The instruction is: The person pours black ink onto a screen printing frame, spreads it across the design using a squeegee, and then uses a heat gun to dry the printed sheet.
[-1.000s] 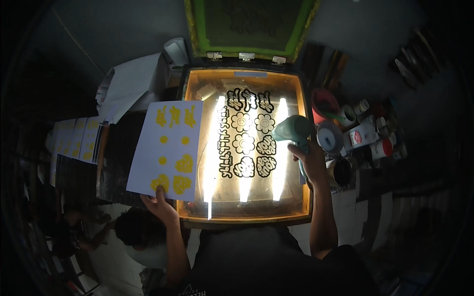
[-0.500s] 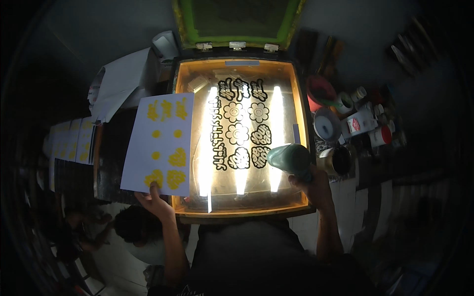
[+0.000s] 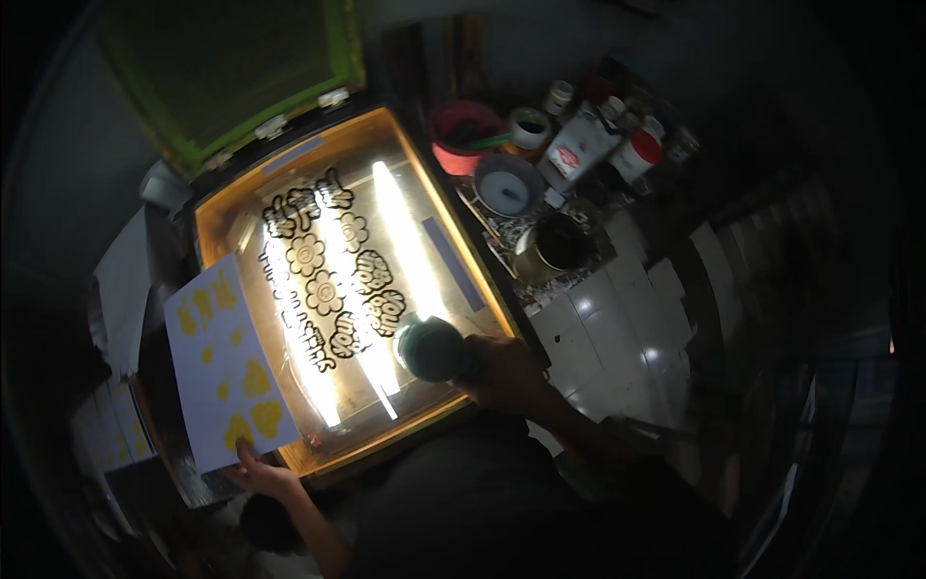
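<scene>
My left hand (image 3: 265, 475) pinches the lower edge of a white sheet (image 3: 193, 386) printed with yellow shapes, holding it over the left side of a glowing light box (image 3: 434, 193). In my right hand (image 3: 511, 376) is a green hair dryer (image 3: 431, 349), above the near right part of the glass. Black outlined designs, with flowers (image 3: 324, 291) and rounded lettering, lie on the lit surface. The dryer's handle is mostly hidden by my fingers and shadow.
A green-edged screen (image 3: 231, 77) stands raised on hinges behind the box. To the right are a red bowl (image 3: 453, 159), a grey tub (image 3: 508, 185), a white jug (image 3: 579, 145) and a dark-filled jar (image 3: 555, 249). More printed sheets (image 3: 111, 429) lie far left; another person's dark-haired head (image 3: 270, 526) shows below.
The view has turned right and tilted, so the box now lies slanted toward the left. The dryer's nozzle, earlier pointing left, now faces more toward me. Both hands keep their holds.
</scene>
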The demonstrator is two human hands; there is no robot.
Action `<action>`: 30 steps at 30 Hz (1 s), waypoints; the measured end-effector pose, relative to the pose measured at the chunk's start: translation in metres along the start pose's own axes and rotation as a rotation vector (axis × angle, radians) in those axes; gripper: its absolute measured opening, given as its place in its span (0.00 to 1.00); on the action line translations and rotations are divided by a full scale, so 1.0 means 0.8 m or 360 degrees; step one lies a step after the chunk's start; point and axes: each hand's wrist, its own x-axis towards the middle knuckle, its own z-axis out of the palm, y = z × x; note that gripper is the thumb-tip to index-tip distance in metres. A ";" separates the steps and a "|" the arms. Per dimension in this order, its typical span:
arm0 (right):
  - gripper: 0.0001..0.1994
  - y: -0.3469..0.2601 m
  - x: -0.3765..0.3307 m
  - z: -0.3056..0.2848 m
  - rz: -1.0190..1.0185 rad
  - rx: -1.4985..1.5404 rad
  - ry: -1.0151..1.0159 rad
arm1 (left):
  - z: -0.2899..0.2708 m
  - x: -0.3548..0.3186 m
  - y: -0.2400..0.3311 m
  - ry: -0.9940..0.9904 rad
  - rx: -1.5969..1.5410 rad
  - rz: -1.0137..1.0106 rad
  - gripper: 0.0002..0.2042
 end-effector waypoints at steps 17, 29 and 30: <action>0.12 0.013 -0.016 0.012 0.0138 0.0160 0.0164 | 0.003 0.001 -0.002 -0.0028 -0.0091 -0.0032 0.22; 0.14 0.000 0.015 -0.002 0.0428 0.0392 0.0015 | 0.008 -0.006 0.010 -0.0065 -0.0238 0.0003 0.22; 0.14 -0.001 0.014 0.000 0.0424 0.0386 0.0027 | 0.008 -0.006 0.012 -0.0076 -0.0260 -0.0001 0.22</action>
